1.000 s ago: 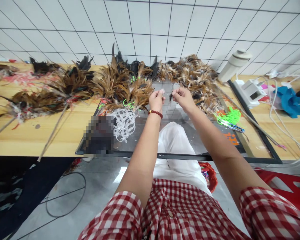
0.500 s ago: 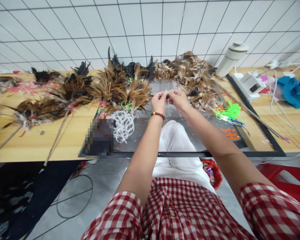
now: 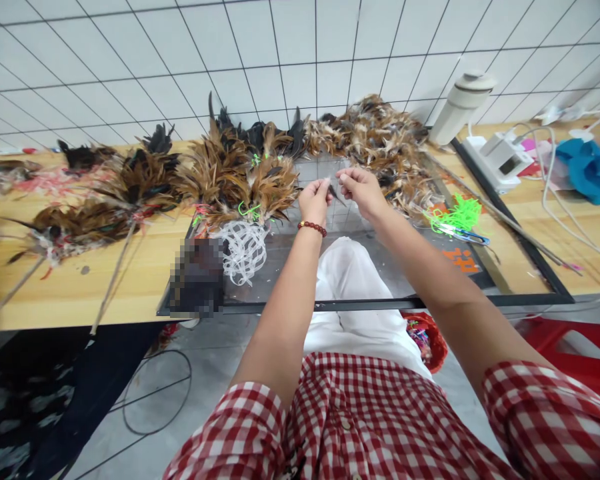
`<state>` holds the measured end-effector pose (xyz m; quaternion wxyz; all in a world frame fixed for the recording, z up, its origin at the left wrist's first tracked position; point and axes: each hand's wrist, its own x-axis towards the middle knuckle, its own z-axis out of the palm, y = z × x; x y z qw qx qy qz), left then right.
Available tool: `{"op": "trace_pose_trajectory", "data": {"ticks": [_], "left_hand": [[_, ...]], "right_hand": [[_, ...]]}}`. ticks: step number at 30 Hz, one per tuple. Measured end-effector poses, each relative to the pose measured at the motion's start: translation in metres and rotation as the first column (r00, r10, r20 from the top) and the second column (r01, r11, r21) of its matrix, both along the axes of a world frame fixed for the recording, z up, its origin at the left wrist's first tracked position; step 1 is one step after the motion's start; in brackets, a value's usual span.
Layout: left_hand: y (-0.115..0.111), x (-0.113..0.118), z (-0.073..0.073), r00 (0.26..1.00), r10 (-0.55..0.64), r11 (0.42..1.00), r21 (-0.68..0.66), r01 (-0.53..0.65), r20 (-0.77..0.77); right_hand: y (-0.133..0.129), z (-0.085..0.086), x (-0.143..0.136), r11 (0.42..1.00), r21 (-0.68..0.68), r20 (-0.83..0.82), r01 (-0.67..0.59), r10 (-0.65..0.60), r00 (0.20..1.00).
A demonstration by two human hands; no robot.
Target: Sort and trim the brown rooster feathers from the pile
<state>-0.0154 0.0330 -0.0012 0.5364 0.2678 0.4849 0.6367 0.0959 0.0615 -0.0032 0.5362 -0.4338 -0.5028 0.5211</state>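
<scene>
Over the glass panel (image 3: 290,280), my left hand (image 3: 313,202) pinches a small dark feather (image 3: 335,194) with a pale, fluffy base. Just to its right, slightly apart, my right hand (image 3: 364,193) has thumb and fingertips pressed together; what they hold, if anything, is too small to make out. Behind and to the right lies a heap of loose brown feathers (image 3: 387,150). Left of my hands are brown and black feather bunches (image 3: 265,183) tied with green strips. A tangle of white plastic netting (image 3: 245,252) sits near the panel's left side.
Green strips (image 3: 457,215) and blue-handled scissors (image 3: 463,235) lie right. A stick (image 3: 510,217) crosses the panel's right edge. Farther back stand a pale bottle (image 3: 463,108) and a white power strip (image 3: 497,160) with cables. Feather-topped sticks (image 3: 113,277) lie left, above a person's dark-clothed leg (image 3: 105,373).
My hands, close together before, have parted slightly. The dark feather now shows at my left fingertips, and my right hand has shifted a little to the right.
</scene>
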Motion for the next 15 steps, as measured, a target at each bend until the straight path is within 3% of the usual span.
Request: {"op": "trace_pose_trajectory", "data": {"ticks": [6, 15], "left_hand": [[-0.008, 0.005, 0.006, 0.986, -0.16, 0.987, 0.024, 0.16, 0.038], [-0.015, -0.002, 0.011, 0.954, -0.281, 0.959, -0.003, 0.283, 0.109]], "right_hand": [[0.002, -0.002, 0.009, 0.985, 0.056, -0.06, -0.161, 0.165, 0.985], [0.005, -0.003, 0.019, 0.959, 0.238, 0.077, -0.152, 0.138, 0.988]]}}
